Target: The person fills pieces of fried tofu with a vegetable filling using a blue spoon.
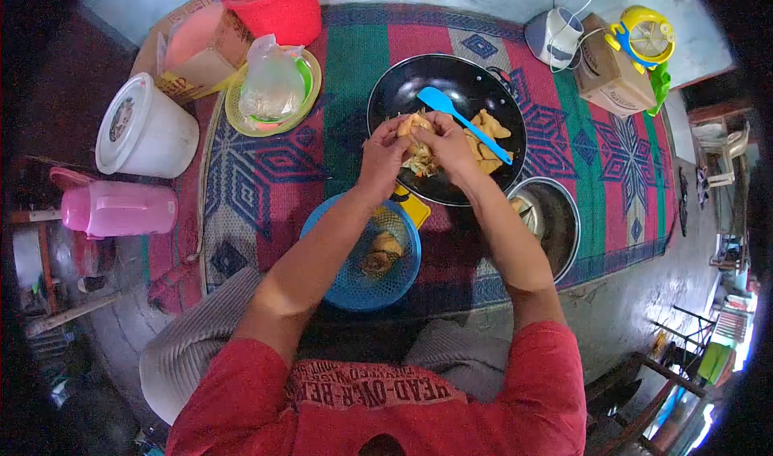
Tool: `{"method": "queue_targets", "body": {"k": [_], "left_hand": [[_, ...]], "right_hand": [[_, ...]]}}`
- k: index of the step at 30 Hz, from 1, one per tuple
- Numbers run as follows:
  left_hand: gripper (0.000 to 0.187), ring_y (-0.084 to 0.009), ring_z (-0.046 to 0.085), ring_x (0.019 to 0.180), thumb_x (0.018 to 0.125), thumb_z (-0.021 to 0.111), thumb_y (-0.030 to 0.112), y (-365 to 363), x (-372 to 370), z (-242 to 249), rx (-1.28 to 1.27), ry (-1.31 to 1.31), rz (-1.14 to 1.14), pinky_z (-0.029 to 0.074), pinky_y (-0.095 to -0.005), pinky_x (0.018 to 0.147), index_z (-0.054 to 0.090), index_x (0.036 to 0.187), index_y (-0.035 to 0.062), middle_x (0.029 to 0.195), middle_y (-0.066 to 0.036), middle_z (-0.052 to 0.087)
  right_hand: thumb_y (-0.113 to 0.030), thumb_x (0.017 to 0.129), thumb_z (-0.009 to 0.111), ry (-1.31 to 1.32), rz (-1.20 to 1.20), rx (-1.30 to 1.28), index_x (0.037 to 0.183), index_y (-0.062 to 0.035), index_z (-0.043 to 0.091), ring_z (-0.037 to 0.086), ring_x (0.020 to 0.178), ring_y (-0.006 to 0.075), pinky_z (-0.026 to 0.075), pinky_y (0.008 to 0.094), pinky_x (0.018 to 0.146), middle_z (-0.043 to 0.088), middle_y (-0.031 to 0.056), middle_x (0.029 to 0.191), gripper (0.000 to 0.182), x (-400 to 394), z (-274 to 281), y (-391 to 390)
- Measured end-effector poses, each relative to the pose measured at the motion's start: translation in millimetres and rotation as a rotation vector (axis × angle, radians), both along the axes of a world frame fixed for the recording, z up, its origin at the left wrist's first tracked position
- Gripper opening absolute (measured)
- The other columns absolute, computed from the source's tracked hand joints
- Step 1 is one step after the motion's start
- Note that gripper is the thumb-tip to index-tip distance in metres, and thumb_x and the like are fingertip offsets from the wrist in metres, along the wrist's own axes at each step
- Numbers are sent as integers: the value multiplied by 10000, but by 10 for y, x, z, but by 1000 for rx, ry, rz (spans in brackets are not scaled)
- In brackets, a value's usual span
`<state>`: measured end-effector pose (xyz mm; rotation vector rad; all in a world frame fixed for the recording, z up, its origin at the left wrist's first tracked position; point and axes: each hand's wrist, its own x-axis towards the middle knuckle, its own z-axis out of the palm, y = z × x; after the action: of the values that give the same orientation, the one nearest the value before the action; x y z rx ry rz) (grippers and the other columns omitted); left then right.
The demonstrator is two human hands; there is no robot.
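- You have a pale golden, folded pastry piece (pixel 416 126) pinched between both hands, raised just above the near rim of the round black wok (pixel 403 86).
- Shredded, pale green and orange filling (pixel 419 165) shows directly under it, partly hidden by your fingers.
- More golden triangular pieces (pixel 486 124) lie inside that wok, beside a light blue plastic spatula (pixel 463 121).

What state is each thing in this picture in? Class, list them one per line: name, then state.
Left hand: closed on the piece of food.
Right hand: closed on the same piece.
Piece of food: held over the pan, filling showing.
Black pan: upright, holding food pieces.
Blue spatula: resting in the pan.
Blue basket: upright, food inside.
White bucket: lid on.
Pink jug: lying on its side.
Metal bowl: upright, open.
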<state>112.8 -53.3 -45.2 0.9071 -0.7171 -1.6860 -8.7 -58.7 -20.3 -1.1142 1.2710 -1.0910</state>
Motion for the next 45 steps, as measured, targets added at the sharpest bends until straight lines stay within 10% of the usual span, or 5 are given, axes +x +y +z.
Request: {"method": "queue_targets", "body": {"k": [4,29,31,40,45], "left_hand": [[313,-118,541,855,758,507,-18,23,-10,118,-11,-39,-2,463,-238,715,497,1066,39,1000,-58,545],[286,-144,554,770,710,520,-30,54,-5,141,62,-157,147,470,-233,604,464,983,36,899,-82,542],[290,-148,555,765,706,525,-33,74,23,173,78,-204,190,472,-238,601,455,978,37,894,-87,540],[385,-148,526,668,681,577,120,165,612,410,317,-431,-106,436,-259,527,444,1036,51,852,-68,520],[397,-127,444,918,710,553,242,1,972,457,230,-560,5,341,-344,812,434,1068,116,972,6,517]], "right_hand": [[-97,733,586,-347,-27,184,890,-34,559,486,686,87,402,214,614,544,22,770,171,-22,46,-20],[-103,750,586,507,108,-102,1063,-6,537,531,864,121,419,239,762,574,70,960,331,-37,-70,31],[-143,675,612,452,184,-273,1102,-71,513,565,859,298,438,326,760,573,171,958,445,-1,-103,56],[-175,637,670,690,301,-365,1065,-43,474,527,900,344,431,393,762,538,173,987,489,187,135,332],[-168,666,638,778,1029,-430,1059,-46,468,503,1002,243,388,339,873,542,122,1031,445,424,-363,601]]}}
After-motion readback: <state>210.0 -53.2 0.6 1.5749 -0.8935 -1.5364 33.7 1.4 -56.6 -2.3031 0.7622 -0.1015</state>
